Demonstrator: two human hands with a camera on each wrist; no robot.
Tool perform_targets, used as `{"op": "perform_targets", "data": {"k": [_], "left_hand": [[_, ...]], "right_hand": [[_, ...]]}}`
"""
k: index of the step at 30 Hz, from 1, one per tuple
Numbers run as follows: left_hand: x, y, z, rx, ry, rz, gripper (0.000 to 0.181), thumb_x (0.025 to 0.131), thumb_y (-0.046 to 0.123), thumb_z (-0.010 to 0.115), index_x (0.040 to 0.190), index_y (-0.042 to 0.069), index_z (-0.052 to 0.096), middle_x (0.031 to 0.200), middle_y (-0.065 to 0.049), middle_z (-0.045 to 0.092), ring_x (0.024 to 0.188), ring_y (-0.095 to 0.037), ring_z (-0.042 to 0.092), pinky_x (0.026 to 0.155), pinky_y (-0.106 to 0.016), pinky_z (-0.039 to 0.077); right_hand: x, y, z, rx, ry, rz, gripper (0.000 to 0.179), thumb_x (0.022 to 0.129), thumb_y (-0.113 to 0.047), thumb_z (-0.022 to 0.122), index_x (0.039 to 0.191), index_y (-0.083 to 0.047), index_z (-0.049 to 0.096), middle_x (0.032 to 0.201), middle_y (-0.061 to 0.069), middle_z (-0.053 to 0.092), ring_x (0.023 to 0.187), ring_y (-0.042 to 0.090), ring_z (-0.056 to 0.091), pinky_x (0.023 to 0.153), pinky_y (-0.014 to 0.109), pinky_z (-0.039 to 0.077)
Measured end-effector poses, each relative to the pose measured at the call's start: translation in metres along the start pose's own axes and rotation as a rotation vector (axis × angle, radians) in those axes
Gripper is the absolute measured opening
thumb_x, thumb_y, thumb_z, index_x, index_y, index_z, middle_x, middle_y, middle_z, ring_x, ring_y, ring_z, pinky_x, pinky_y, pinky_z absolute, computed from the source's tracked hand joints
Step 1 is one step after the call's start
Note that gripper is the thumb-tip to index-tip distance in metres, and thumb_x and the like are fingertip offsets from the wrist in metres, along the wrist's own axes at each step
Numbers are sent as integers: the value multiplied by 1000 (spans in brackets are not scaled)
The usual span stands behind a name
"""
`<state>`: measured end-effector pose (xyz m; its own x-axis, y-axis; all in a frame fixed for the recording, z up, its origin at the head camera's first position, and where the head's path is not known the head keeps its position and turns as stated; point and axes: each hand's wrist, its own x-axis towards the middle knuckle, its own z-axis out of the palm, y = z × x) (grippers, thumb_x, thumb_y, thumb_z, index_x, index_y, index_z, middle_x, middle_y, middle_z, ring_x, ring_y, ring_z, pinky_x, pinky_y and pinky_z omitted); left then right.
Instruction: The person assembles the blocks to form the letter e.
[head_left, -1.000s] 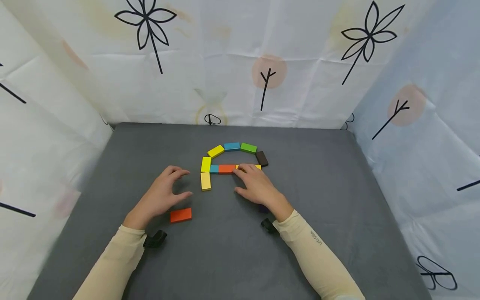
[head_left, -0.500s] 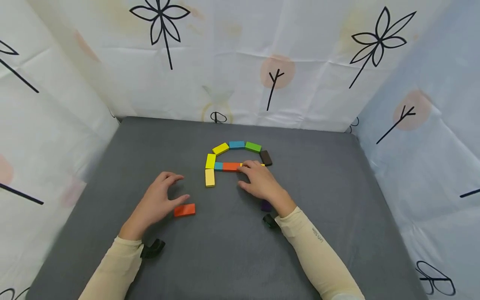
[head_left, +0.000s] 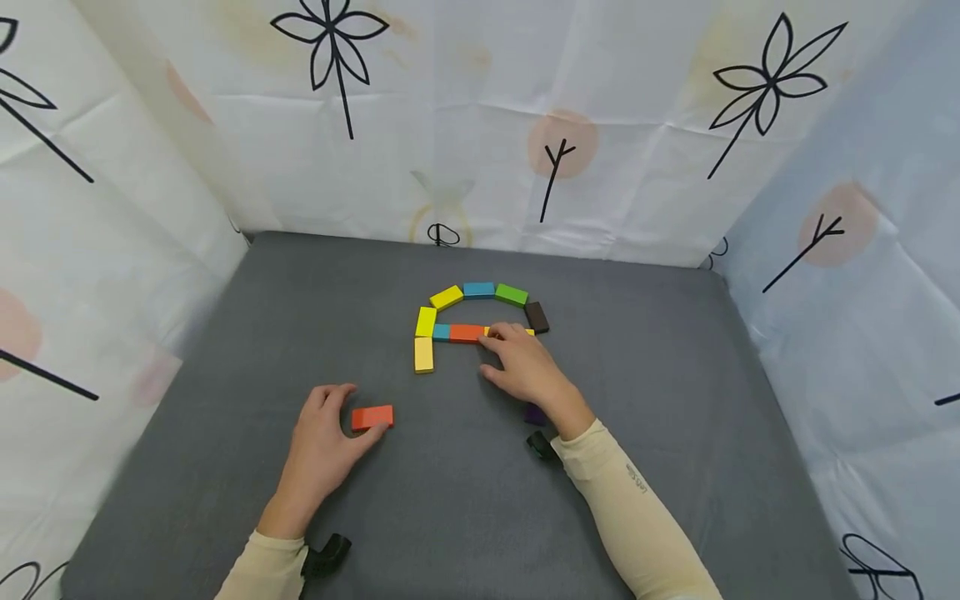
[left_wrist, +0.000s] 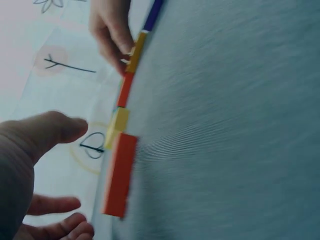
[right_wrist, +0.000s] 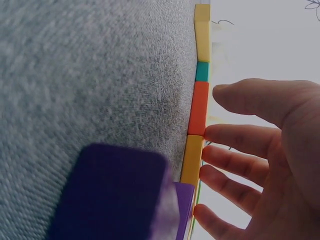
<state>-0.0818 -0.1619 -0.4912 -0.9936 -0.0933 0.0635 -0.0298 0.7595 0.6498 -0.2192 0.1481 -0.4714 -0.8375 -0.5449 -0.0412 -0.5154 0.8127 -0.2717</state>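
Observation:
My left hand (head_left: 318,446) is spread around a red block (head_left: 372,417) lying at the near left. In the left wrist view, a gap shows between the thumb and fingers and this red block (left_wrist: 120,175). My right hand (head_left: 528,367) rests its extended fingertips along a row of blocks; in the right wrist view they sit at the edge of an orange-yellow block (right_wrist: 192,159) and a purple block (right_wrist: 185,205). Left of it in that row come another red block (head_left: 467,333) and a small blue block (head_left: 441,332). The hand hides part of the row in the head view.
Yellow blocks (head_left: 425,322), a blue block (head_left: 478,290), a green block (head_left: 512,294) and a dark brown block (head_left: 537,317) curve behind the row. A pale yellow block (head_left: 423,355) juts forward at left. A dark purple block (head_left: 536,414) lies beneath my right wrist.
My left hand has come back toward me from beside the arrangement, down to the loose red block, its thumb and fingers now around it. My right hand has stayed at the row.

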Motion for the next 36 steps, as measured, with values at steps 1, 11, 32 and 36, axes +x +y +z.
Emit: {"op": "perform_targets", "data": {"k": [1, 11, 32, 36], "left_hand": [[-2, 0, 3, 4, 14, -10, 70, 90, 26, 91, 141, -10, 60, 132, -29, 53, 117, -46, 55, 100, -65, 48], [-13, -1, 21, 14, 54, -143, 70, 88, 30, 93, 130, -11, 56, 118, -27, 55, 103, -43, 56, 91, -60, 49], [-4, 10, 35, 31, 103, -96, 62, 84, 19, 96, 122, -10, 56, 112, -26, 57, 98, -40, 56, 86, -55, 49], [-4, 10, 35, 20, 94, -70, 64, 84, 16, 94, 128, -12, 57, 117, -28, 58, 102, -42, 58, 90, -59, 51]], "right_hand": [[-1, 1, 1, -1, -1, 3, 55, 105, -32, 76, 154, -10, 63, 149, 10, 58, 133, 29, 53, 111, 46, 46], [-2, 3, 4, 4, 10, 6, 55, 104, -32, 76, 154, -10, 63, 150, 10, 58, 134, 29, 53, 112, 47, 46], [-1, 3, 2, 14, -5, 6, 56, 106, -32, 75, 156, -11, 61, 154, 10, 55, 140, 30, 50, 114, 47, 44], [-1, 4, 2, 13, -2, 7, 56, 105, -32, 75, 155, -11, 61, 154, 10, 55, 140, 30, 50, 114, 47, 44]]}}
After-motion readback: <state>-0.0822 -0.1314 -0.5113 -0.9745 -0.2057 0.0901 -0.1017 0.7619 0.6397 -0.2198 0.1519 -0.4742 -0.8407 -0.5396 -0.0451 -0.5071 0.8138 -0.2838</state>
